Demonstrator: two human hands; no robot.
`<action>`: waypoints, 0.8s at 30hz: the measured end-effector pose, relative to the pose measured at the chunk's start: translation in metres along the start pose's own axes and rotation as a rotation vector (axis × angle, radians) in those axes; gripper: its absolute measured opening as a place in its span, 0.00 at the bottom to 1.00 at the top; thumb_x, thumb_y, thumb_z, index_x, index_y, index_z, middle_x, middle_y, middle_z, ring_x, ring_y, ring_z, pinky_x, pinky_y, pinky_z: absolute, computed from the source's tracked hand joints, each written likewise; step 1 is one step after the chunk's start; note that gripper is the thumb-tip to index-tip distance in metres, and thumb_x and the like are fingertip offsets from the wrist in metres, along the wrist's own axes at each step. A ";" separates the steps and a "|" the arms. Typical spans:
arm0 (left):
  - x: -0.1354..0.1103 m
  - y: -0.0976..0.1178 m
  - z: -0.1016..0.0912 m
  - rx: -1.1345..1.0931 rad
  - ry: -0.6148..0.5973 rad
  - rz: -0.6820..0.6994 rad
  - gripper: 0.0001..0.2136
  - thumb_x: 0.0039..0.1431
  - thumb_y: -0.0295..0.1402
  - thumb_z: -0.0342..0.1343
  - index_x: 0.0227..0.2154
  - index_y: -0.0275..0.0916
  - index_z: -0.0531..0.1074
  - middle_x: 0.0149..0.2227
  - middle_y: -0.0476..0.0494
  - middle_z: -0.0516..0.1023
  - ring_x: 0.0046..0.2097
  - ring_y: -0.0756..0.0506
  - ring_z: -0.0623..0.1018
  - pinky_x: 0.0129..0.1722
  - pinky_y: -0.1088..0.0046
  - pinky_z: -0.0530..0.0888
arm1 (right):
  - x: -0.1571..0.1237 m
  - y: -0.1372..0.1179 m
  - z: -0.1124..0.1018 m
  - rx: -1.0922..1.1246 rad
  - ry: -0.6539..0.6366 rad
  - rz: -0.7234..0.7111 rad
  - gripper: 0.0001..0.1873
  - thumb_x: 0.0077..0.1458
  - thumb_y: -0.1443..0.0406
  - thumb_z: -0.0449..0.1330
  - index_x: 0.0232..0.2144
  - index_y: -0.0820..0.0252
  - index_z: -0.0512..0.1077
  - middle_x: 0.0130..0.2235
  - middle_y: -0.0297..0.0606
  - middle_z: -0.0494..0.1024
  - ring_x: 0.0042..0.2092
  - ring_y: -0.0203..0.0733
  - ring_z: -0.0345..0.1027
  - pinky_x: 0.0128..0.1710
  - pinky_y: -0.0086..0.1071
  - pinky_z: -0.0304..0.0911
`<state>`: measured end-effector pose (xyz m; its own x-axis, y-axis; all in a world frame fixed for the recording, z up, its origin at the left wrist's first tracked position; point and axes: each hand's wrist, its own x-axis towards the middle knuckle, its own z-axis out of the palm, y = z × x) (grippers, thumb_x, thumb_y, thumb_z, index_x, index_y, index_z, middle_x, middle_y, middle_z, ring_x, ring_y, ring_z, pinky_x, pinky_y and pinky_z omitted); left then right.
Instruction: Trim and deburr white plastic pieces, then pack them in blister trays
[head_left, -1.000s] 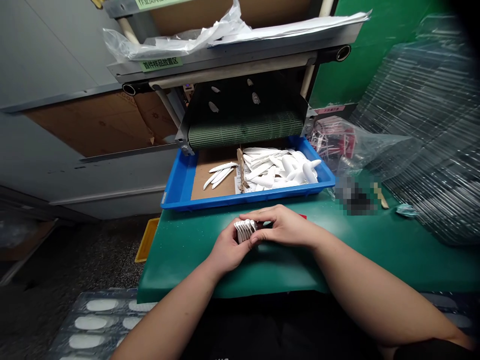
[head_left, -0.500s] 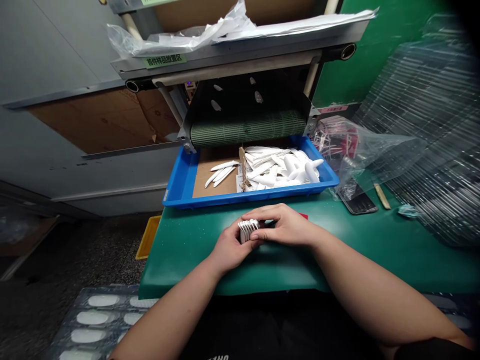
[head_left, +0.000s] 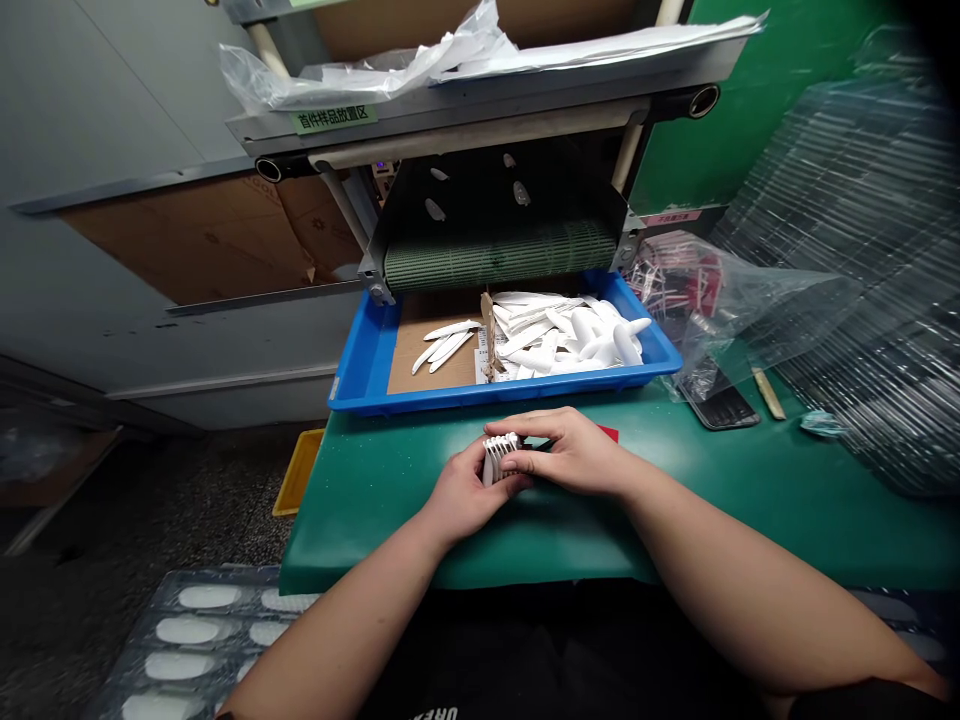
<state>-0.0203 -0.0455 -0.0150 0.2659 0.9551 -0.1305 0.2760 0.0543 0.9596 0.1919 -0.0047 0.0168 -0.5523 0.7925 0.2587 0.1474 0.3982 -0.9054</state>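
Note:
Between my two hands, over the green table mat (head_left: 375,520), is a small stack of white oval plastic pieces (head_left: 496,460), standing side by side with their edges toward me. My left hand (head_left: 461,495) is closed round the stack's left side. From the right, my right hand (head_left: 574,450) grips the same stack, fingers over the far side and thumb on the near side. A dark thing shows under the right palm, too hidden to name. Beyond my hands, a blue tray (head_left: 495,398) holds many loose white pieces (head_left: 592,335) on its right and several on cardboard at its left.
A conveyor belt (head_left: 499,255) carrying a few white pieces ends above the tray. To the right are a clear plastic bag (head_left: 765,290), a phone (head_left: 721,400) and stacked clear trays (head_left: 862,280). A yellow bin (head_left: 298,470) stands left of the table, near filled blister trays (head_left: 180,630).
The stack has shifted and turned slightly between my fingers, its pieces now fanned a little differently. Both hands stay in nearly the same place; the view has moved slightly.

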 end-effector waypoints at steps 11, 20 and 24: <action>-0.002 -0.004 0.000 0.068 -0.006 0.147 0.21 0.59 0.48 0.71 0.48 0.39 0.79 0.44 0.42 0.86 0.44 0.39 0.84 0.44 0.66 0.79 | 0.000 0.000 0.004 0.109 -0.052 0.044 0.22 0.60 0.54 0.73 0.55 0.53 0.84 0.58 0.41 0.83 0.61 0.50 0.77 0.63 0.42 0.71; 0.001 -0.011 0.007 0.198 -0.102 0.478 0.16 0.63 0.40 0.64 0.51 0.40 0.82 0.51 0.35 0.86 0.54 0.34 0.84 0.55 0.56 0.81 | 0.001 -0.008 0.019 0.203 -0.210 -0.096 0.23 0.62 0.56 0.73 0.58 0.51 0.82 0.60 0.43 0.82 0.63 0.49 0.75 0.65 0.44 0.69; -0.001 0.000 0.003 0.223 -0.208 0.372 0.21 0.64 0.40 0.64 0.59 0.43 0.79 0.58 0.37 0.83 0.57 0.35 0.83 0.58 0.58 0.81 | -0.001 -0.013 0.019 0.050 -0.225 -0.149 0.21 0.67 0.56 0.68 0.59 0.53 0.81 0.63 0.45 0.80 0.64 0.48 0.74 0.66 0.44 0.67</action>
<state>-0.0177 -0.0473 -0.0159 0.5573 0.8180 0.1425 0.3125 -0.3657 0.8767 0.1749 -0.0189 0.0218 -0.7344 0.6017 0.3139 0.0133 0.4752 -0.8798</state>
